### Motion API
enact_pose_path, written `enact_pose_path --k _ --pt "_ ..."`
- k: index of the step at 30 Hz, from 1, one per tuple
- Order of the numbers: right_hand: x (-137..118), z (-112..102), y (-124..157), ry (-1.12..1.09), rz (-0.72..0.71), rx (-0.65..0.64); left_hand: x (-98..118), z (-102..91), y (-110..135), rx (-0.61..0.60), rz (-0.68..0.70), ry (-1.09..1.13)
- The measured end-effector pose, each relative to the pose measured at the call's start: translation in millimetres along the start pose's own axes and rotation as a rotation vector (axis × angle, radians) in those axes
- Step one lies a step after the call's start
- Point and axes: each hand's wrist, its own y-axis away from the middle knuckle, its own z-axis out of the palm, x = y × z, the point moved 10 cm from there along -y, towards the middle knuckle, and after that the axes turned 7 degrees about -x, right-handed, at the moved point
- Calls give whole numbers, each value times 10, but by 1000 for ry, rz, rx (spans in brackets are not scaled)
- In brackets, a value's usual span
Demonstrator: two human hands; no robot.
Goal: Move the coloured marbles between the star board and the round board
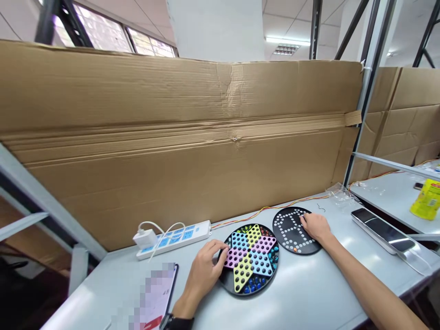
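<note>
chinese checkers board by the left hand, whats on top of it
The Chinese checkers board holds coloured marbles around its pastel star; the left hand covers its left edge, hiding what lies there.

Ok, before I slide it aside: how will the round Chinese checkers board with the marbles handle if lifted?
The round Chinese checkers board looks thin and probably stiff. Its marbles seem loosely seated, so tilting it would likely set them rolling. It would probably slide easily on the smooth white desk.

Office-style workroom: white desks (309,284), cardboard partitions (172,137), steel uprights (369,91), fluorescent ceiling light (287,40), power strip (173,239)
</note>
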Motion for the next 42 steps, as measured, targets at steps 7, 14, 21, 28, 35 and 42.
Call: enact_pose_path --k 7,14,21,28,35,42 --pt "50 -76 -59 -102 -20 54 -12 -8 -5 27 -3 4" --pt "-767 -524 122 -631 -304 312 -20 -23 -28 27 -19 -2" --pt "-2537 -386 557 -1067 -670 177 -63 -195 1 159 -5 -54" --pt "-3221 105 741 -1113 -650 -16 -127 -537 119 388 -49 -84" --pt "-3285 111 810 -1082 -648 -3 -96 -558 128 413 -54 -40" --pt "-3345 225 935 -628 -530 -128 -32 -586 106 364 -48 -47"
